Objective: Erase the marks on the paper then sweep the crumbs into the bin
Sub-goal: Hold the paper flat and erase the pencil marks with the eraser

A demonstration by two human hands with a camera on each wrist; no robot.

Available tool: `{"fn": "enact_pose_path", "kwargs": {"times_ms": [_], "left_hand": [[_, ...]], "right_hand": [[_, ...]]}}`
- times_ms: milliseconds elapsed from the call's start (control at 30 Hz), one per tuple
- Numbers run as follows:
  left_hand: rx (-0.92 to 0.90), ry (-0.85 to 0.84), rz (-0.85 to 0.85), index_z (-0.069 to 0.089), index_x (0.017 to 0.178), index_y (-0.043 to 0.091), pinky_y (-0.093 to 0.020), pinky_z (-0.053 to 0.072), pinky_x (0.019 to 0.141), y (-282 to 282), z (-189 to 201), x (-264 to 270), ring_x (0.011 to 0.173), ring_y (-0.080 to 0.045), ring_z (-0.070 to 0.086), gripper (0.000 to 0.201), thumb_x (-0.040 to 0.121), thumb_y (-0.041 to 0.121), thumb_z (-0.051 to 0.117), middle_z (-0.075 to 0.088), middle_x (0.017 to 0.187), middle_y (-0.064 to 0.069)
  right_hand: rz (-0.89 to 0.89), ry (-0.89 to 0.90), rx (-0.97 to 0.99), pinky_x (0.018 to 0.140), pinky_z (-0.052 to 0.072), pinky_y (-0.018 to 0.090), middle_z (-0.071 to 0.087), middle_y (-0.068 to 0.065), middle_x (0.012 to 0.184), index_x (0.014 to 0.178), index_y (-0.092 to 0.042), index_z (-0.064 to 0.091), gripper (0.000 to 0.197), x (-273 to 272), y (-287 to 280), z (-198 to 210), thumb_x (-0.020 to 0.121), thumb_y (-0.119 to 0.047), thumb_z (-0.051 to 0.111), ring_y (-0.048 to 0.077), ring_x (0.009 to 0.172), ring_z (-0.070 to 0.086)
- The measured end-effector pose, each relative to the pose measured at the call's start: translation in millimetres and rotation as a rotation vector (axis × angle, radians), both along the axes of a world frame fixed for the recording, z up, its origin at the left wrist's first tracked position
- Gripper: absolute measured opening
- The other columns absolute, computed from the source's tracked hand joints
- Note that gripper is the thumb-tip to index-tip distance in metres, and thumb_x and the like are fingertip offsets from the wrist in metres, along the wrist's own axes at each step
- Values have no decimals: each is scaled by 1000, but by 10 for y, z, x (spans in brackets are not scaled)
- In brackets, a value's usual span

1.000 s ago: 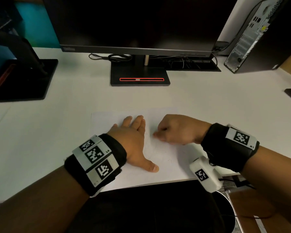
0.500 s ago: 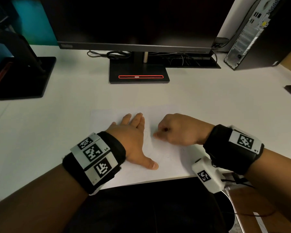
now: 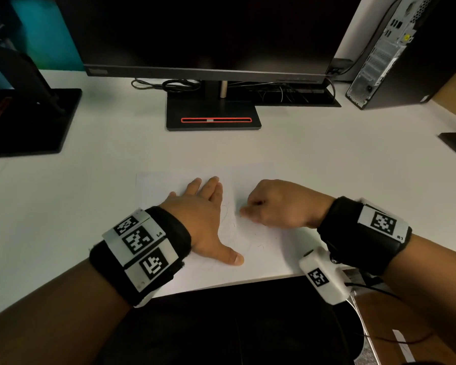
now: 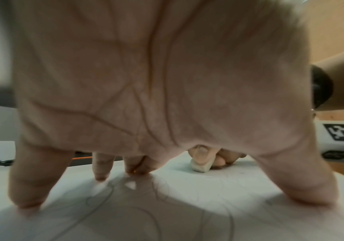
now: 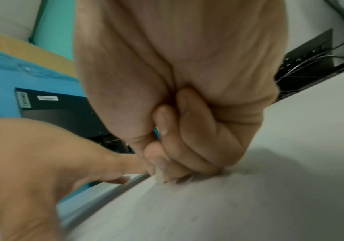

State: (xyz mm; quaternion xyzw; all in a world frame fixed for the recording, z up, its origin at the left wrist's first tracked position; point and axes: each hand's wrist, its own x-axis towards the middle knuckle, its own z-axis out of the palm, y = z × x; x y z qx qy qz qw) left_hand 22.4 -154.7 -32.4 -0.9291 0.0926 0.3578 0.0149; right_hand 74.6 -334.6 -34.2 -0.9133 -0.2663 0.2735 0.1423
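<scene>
A white sheet of paper [image 3: 166, 188] lies near the front edge of the white desk [image 3: 327, 159], with faint pencil lines [image 4: 105, 200] on it. My left hand [image 3: 208, 219] lies flat on the sheet with fingers spread and presses it down. My right hand [image 3: 274, 204] is curled and pinches a small white eraser [image 4: 201, 166] between thumb and fingers, its lower end on the paper just right of the left hand. In the right wrist view only a sliver of the eraser [image 5: 159, 177] shows below the fingertips. A few dark crumbs [image 3: 259, 246] lie on the paper.
A black monitor [image 3: 208, 35] on its stand [image 3: 213, 114] is behind the paper. A computer tower [image 3: 395, 56] stands at the back right, another black stand [image 3: 29, 122] at the left. A dark bin rim [image 3: 363, 338] shows below the desk's front edge at the right.
The right hand with the eraser has shifted only slightly on the paper. The left hand stays flat in the same place.
</scene>
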Motion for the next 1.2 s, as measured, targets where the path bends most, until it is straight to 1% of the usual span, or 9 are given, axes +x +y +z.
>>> {"fn": "enact_pose_path", "kwargs": {"times_ms": [133,267,400,533,633,733,900,1067,1200], "left_hand": [[10,3,1,-29,153,13,-56,9,124,-15,8,11,151,-23,-27,145,66,90,59,-37,160,4],[5,0,2,-29,153,14,-56,9,124,-13,10,7,151,-23,-26,146,66,90,59,-37,160,4],[3,-4,4,-28,154,13,-56,10,124,-13,13,3,151,-23,-26,146,65,89,60,-37,161,3],[-1,-10,3,-28,154,13,-56,11,123,-8,18,-8,151,-23,-26,146,66,89,59,-37,161,4],[2,-4,5,-28,154,13,-57,11,123,-10,20,-8,151,-23,-26,145,67,89,59,-37,160,4],[-7,-1,7,-28,154,13,-57,10,123,-6,11,-4,151,-23,-26,145,66,89,60,-37,160,4],[-18,-1,13,-28,154,16,-57,9,123,3,-1,-9,150,-23,-27,144,67,88,60,-38,160,5],[-37,-1,4,-26,154,37,-60,8,122,4,0,0,150,-25,-27,133,67,87,62,-36,161,4],[-26,20,-6,-26,149,53,-63,10,121,-3,2,8,150,-29,-28,126,66,88,62,-37,161,2]], "right_hand": [[25,103,6,57,40,32,48,3,57,64,-11,53,46,-45,-3,2,100,-40,56,20,55,42],[-27,4,21,59,38,32,47,5,59,63,-8,50,48,-5,-29,0,102,-36,55,19,56,41],[21,120,6,58,42,32,51,0,56,63,-12,53,48,-107,-21,-4,100,-41,55,18,54,44],[-47,-17,-20,53,35,30,47,3,59,64,-9,49,48,-75,-27,32,103,-36,52,18,53,40],[27,49,-37,53,38,28,51,4,60,66,-8,53,48,-181,-4,12,103,-38,51,17,54,43],[-37,73,-6,51,38,27,53,7,60,69,-1,57,51,-134,-64,12,101,-39,53,18,51,43],[27,81,-28,56,40,28,55,2,59,66,-9,56,47,-179,-35,20,102,-39,53,15,53,46],[-40,33,17,57,41,31,55,7,60,70,2,57,52,-91,-91,-1,102,-38,53,18,53,45],[93,99,-31,61,47,37,54,-3,56,64,-11,55,50,-192,-76,-3,101,-44,52,16,54,47]]}}
